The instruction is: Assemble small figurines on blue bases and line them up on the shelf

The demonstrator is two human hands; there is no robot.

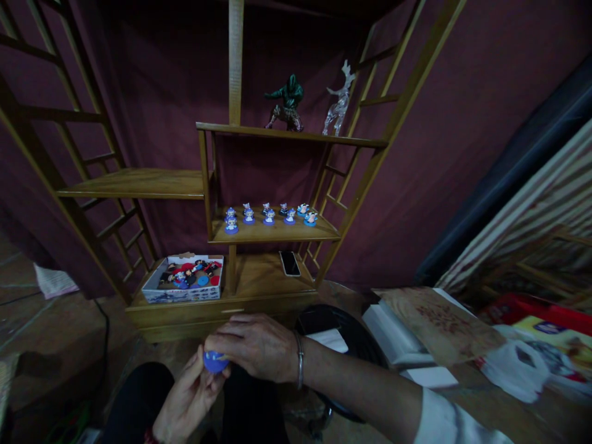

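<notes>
A small purple figurine (215, 362) is held between both hands above my lap, its round base facing me; the rest is hidden by fingers. My left hand (192, 391) grips it from below with curled fingers. From above, my right hand (256, 346) closes over its top. Beyond the hands, similar small purple figurines (269, 217) stand in rows on the middle shelf (272, 233), with blue-based ones (310, 219) at the right end. A cardboard box (182, 296) on the bottom shelf holds several red, black and blue figurines (189, 273).
A phone (290, 263) lies on the bottom shelf. Higher up stand a green warrior statue (289, 102) and a clear deer figure (338, 105). A black round stool (365, 345) is close to my right arm; boards (439, 320) and a plastic bag (515, 367) lie further right.
</notes>
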